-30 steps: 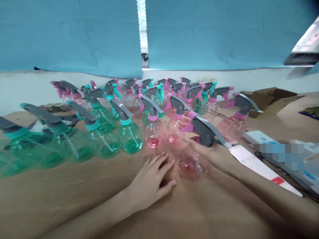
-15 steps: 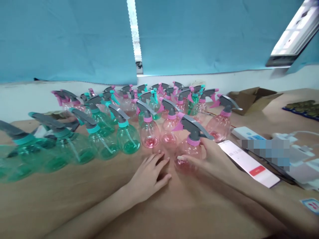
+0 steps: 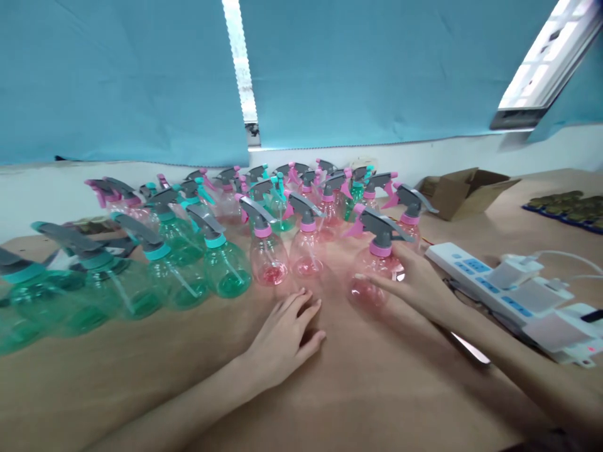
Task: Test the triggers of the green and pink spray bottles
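Showing the head view: the right hand (image 3: pixel 419 285) is curling around the body of a pink spray bottle (image 3: pixel 372 276), with the thumb lying across its front and the fingers passing behind its right side. The bottle is standing upright on the desk (image 3: pixel 188 376), directly left of that hand. Its grey trigger lever is pointing right and its pink nozzle left.

The left hand (image 3: pixel 282 336) is lying palm down on the desk, fingers spread and holding nothing. It is resting near the held bottle, to its left, and apart from it.

Two more pink bottles (image 3: pixel 268 257) are standing just beyond the left fingertips, and green spray bottles (image 3: pixel 221 270) are continuing the row leftward.

A white power strip (image 3: pixel 471 270) is lying just right of the right hand; its blue markings are too small to read. A cardboard box (image 3: pixel 464 188) is sitting behind it.
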The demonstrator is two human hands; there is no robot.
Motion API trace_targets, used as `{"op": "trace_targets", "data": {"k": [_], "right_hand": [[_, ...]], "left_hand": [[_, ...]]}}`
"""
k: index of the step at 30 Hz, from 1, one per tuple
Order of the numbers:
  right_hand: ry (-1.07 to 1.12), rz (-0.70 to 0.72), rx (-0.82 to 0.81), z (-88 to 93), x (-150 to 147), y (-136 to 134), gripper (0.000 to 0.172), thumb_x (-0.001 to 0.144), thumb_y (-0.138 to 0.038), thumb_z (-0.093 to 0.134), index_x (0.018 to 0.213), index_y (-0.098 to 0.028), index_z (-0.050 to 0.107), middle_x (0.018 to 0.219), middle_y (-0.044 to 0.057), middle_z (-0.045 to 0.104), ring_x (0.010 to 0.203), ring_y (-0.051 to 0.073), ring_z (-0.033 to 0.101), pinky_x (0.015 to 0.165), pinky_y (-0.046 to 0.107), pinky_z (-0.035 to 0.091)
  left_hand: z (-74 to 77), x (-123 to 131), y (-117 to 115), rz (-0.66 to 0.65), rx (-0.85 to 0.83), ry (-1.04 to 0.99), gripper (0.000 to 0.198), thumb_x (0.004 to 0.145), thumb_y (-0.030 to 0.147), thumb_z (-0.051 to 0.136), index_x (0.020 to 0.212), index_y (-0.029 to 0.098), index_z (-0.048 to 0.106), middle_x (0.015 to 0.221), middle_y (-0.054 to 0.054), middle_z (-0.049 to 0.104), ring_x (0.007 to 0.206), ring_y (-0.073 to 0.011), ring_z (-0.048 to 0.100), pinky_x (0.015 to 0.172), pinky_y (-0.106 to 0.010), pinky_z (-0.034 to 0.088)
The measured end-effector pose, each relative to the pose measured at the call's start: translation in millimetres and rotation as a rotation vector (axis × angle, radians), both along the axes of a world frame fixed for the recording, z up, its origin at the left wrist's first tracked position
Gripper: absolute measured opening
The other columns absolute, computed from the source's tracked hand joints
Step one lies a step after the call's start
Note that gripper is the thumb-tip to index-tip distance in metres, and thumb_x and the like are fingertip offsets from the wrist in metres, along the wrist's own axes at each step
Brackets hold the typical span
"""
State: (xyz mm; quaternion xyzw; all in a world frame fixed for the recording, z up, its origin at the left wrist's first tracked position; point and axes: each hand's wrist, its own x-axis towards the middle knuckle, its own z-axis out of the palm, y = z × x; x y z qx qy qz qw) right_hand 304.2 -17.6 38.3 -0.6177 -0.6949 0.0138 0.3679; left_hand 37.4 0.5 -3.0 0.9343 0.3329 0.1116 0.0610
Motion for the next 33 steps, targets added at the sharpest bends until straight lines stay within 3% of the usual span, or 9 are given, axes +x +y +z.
{"op": "trace_targets", "data": {"k": [6,14,24,33], "right_hand": [[0.017,0.036,0.013,-0.5,-2,31,0.035,0.077,-0.053,0.061,0.083,-0.021,0.048,0.087,0.008,0.06,0.081,0.027,0.058,0.068,0.038,0.043],[0.017,0.019,0.08,1.3,-8,62,0.035,0.075,-0.051,0.065,0.079,-0.022,0.045,0.085,0.006,0.062,0.077,0.024,0.058,0.065,0.035,0.043],[0.001,0.011,0.113,-1.6,-10,78,0.04,0.078,-0.056,0.06,0.089,-0.018,0.05,0.089,0.011,0.062,0.084,0.026,0.059,0.071,0.039,0.045],[-0.006,0.049,0.085,-3.6,-11,76,0.04,0.08,-0.054,0.059,0.097,-0.018,0.052,0.097,0.011,0.063,0.093,0.027,0.059,0.076,0.041,0.046]], "left_hand": [[-0.6,21,6,-0.048,0.011,-0.014,0.046,0.092,0.036,0.053,0.132,0.013,0.05,0.138,-0.015,0.047,0.131,-0.0296,0.038,0.106,-0.047,0.034],[-0.9,33,14,-0.073,0.01,-0.044,0.042,0.092,0.034,0.053,0.13,0.016,0.052,0.136,-0.013,0.05,0.129,-0.0295,0.04,0.105,-0.048,0.034],[2.8,29,19,-0.064,-0.033,-0.143,0.032,0.09,0.027,0.056,0.121,0.019,0.055,0.127,-0.009,0.055,0.121,-0.0269,0.048,0.1,-0.044,0.041],[6.0,24,27,-0.06,-0.082,-0.226,0.024,0.089,0.018,0.054,0.113,0.021,0.058,0.116,-0.006,0.059,0.11,-0.0231,0.055,0.095,-0.041,0.044]]}}
